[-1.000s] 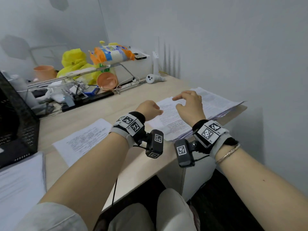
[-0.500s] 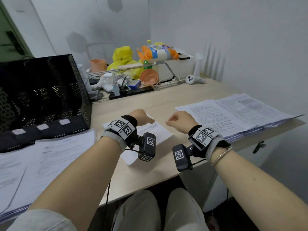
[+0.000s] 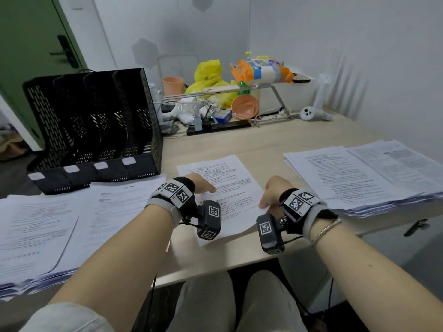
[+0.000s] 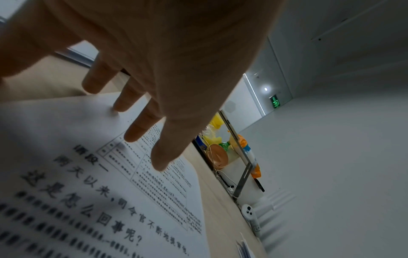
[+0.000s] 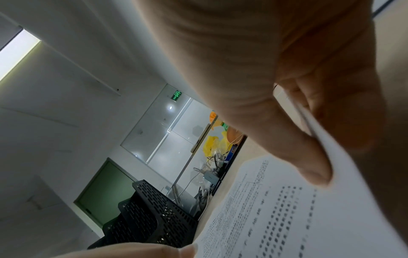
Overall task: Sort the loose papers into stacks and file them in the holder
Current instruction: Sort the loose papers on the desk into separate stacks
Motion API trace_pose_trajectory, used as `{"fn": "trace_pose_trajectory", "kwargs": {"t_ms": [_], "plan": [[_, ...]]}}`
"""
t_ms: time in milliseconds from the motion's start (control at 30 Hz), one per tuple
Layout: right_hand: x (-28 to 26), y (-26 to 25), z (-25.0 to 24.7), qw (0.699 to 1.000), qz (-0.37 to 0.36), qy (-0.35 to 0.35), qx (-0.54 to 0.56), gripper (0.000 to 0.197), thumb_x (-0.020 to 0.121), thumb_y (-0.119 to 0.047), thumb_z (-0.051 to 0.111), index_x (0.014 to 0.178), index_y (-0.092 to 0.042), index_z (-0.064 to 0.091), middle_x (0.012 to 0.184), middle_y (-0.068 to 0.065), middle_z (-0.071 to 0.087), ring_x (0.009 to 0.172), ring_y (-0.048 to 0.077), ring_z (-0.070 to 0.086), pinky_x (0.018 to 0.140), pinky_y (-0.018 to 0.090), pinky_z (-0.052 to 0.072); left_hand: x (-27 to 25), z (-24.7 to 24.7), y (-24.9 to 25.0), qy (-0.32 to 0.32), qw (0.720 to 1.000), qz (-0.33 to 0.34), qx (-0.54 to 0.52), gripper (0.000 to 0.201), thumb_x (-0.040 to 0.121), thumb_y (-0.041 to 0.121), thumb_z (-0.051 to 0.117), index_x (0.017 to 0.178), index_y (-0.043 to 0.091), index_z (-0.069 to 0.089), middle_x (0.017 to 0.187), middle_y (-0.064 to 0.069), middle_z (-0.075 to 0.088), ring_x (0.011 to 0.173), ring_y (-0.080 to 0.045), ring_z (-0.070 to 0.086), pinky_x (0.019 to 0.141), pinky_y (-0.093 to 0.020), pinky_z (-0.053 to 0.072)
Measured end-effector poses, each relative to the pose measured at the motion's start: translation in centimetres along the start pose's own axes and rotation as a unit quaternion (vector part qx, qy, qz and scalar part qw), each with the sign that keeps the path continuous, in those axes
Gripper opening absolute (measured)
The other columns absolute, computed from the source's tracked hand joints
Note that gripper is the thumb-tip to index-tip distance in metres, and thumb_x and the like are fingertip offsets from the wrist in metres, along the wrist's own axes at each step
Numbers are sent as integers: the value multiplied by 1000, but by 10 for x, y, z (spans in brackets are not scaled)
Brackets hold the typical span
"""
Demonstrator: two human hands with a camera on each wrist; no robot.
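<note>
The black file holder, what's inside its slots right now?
The black file holder shows four upright slots with no papers visible; the slot floors behind its front lip are hidden. Paper stacks lie on the desk.

Single sheet (image 3: 223, 185) on desk (image 3: 282, 140) between left pile (image 3: 55, 226) and right pile (image 3: 364, 173), file holder (image 3: 93, 130) behind left pile.

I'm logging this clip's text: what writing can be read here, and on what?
"这是怎么回事呢?": large print on the centre sheet.
"两天以来,": the line before it on the same sheet; the rest is blurred.
Right stack, left stack, orange bag, green exit sign: too small or blurred.
</note>
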State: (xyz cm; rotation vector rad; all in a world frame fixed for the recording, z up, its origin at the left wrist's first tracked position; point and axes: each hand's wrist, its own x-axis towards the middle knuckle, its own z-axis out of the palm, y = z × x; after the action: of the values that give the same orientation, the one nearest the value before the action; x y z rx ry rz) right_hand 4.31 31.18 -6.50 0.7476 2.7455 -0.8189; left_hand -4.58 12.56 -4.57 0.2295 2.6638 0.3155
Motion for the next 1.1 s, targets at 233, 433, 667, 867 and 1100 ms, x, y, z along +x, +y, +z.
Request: {"fn": "trace_pose_trajectory", "kwargs": {"t_ms": [233, 433, 667, 867, 1100], "plan": [[2, 0, 1, 998, -38, 13, 53, 26, 73, -4, 73, 99, -3, 69, 99, 11, 68, 95, 23, 63, 76, 25, 46, 5, 4, -5, 35, 999, -4, -32, 53, 89, 42, 59, 126, 4, 51, 129, -14, 54, 116, -28, 52, 90, -31, 45], [-3, 6, 1, 993, -52, 17, 101, 14, 75, -6, 74, 88, -9, 72, 92, 6, 66, 89, 17, 60, 74, 23, 44, 10, 10, -7, 61, 994, 0, -96, 35, 86, 36, 62, 106, 6, 59, 115, -11, 57, 100, -27, 56, 80, -32, 49], [-9, 5, 8, 960, -144, 129, 200, 29, 85, 4, 55, 102, -12, 71, 112, 4, 68, 111, 17, 59, 92, 19, 37, -1, 9, -11, 38, 989, 17, -142, 24, 92, 27, 56, 93, 2, 55, 79, -7, 52, 69, -20, 50, 59, -26, 41], [-18, -14, -2, 910, -215, 220, 278, 27, 86, 2, 55, 101, -13, 72, 110, 2, 68, 109, 13, 59, 91, 13, 35, -9, -2, -12, 65, 978, 56, -189, 14, 95, 16, 49, 104, 8, 57, 103, -8, 54, 90, -23, 48, 75, -28, 40], [-30, -42, -2, 875, -262, 237, 332, 26, 85, 0, 58, 98, -19, 70, 104, -4, 67, 104, 10, 58, 95, 20, 40, -19, -33, -41, 177, 927, 75, -323, 36, 94, 13, 49, 130, 8, 46, 128, -13, 55, 112, -28, 55, 85, -28, 44]]}}
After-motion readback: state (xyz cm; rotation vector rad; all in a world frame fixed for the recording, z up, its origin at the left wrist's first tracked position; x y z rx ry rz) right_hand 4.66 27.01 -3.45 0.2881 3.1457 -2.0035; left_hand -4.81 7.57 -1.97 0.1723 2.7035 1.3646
